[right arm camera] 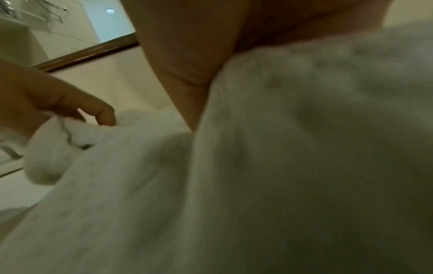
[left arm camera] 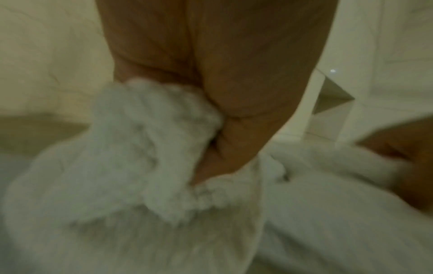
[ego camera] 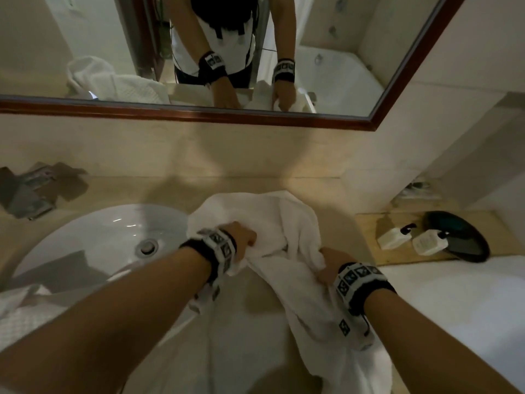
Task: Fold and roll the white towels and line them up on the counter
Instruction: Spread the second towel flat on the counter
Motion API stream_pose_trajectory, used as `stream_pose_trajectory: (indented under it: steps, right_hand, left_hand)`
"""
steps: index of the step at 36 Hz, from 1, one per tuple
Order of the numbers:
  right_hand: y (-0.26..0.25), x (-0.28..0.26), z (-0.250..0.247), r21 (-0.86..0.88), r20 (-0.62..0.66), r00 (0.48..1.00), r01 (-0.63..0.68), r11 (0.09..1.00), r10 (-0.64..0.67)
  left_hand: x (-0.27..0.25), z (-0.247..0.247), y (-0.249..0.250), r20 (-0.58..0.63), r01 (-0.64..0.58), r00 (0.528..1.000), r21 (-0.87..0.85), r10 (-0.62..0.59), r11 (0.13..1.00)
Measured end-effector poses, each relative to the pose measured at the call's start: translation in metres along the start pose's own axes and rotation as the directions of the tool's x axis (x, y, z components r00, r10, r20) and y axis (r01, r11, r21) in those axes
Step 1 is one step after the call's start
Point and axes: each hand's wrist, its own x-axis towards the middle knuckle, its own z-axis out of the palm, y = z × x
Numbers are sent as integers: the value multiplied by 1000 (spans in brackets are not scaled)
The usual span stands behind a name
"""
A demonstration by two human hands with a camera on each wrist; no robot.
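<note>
We see sink [ego camera: 93,237] at lower left of frame, set in table [ego camera: 176,191]. Left hand [ego camera: 241,240] at centre, fingers curled into bunched white towel [ego camera: 287,223]. Towel lies crumpled on table right of sink, lower part hanging over front edge. Right hand [ego camera: 331,264] grasps fold of same towel. Two white bottles [ego camera: 412,240] beside dark round tray [ego camera: 466,245] at right.
</note>
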Motion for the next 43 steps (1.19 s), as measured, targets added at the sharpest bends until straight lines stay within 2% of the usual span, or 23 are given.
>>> stream_pose_trajectory:
  steps: [1, 3, 5, 7, 8, 10, 12, 15, 18, 20, 23, 26, 28, 31, 35, 39, 43]
  right_hand:
    - [2, -1, -1, -24, 56, 998, -1, 1000, 2]
    - [0, -9, -8, -72, 135, 991, 17, 997, -7]
    - [-2, -11, -9, -106, 182, 983, 46, 993, -26]
    - [-9, -11, -9, -64, 241, 970, 1, 998, 15]
    - [-14, -11, -10, 22, 290, 956, -48, 999, 40]
    - [-23, -9, -15, 139, 330, 943, -95, 986, 44]
    - [-27, -11, -29, 119, 270, 962, -72, 990, 37]
    - [-27, -6, -43, -63, 38, 999, 18, 998, -16]
    - [-33, 5, -39, 41, -105, 993, 57, 998, -52]
    - [-43, 12, -34, 89, -109, 992, 80, 993, -70]
    - [-61, 24, -27, 115, -103, 990, 111, 987, -100]
    - [-73, 35, -15, 51, -223, 963, 168, 985, -152]
    - [-77, 40, -6, -61, -216, 957, 185, 981, -194]
    - [-78, 36, 0, -147, -87, 972, 203, 968, -217]
    - [-70, 32, -1, -169, -35, 993, 104, 980, -111]
    - [-50, 26, -1, -91, -24, 999, -43, 995, 41]
    - [-20, 19, -4, -28, -7, 990, -140, 990, 140]
  left_hand:
    - [0, -15, -1, -47, -24, 999, 46, 26, 999]
    - [-1, -47, -2, -218, -34, 974, 138, 64, 990]
    - [1, -71, 0, -441, 2, 894, 185, 82, 983]
    - [3, -81, 5, -616, -2, 784, 119, 76, 993]
    - [2, -81, 9, -652, -21, 756, 65, 59, 998]
    - [3, -74, 17, -670, -56, 742, -48, 9, 997]
    - [5, -61, 22, -645, -50, 763, -124, -42, 991]
    - [9, -34, 15, -536, 4, 838, -175, -98, 985]
    - [12, -12, -2, -407, -1, 909, -223, -92, 975]
    - [17, 5, -14, -291, 42, 951, -214, -105, 976]
    - [29, 29, -28, -251, 46, 963, -219, -102, 975]
    - [34, 44, -29, -203, -36, 979, -150, 5, 988]
    - [38, 51, -26, -158, -27, 987, -114, 9, 993]
    - [47, 60, -22, -105, -17, 994, -93, 7, 996]
    - [48, 60, -21, -105, -11, 994, -71, 4, 997]
    - [43, 53, -32, -128, -19, 992, -12, 17, 1000]
    - [41, 43, -43, -141, 36, 989, -27, -39, 999]
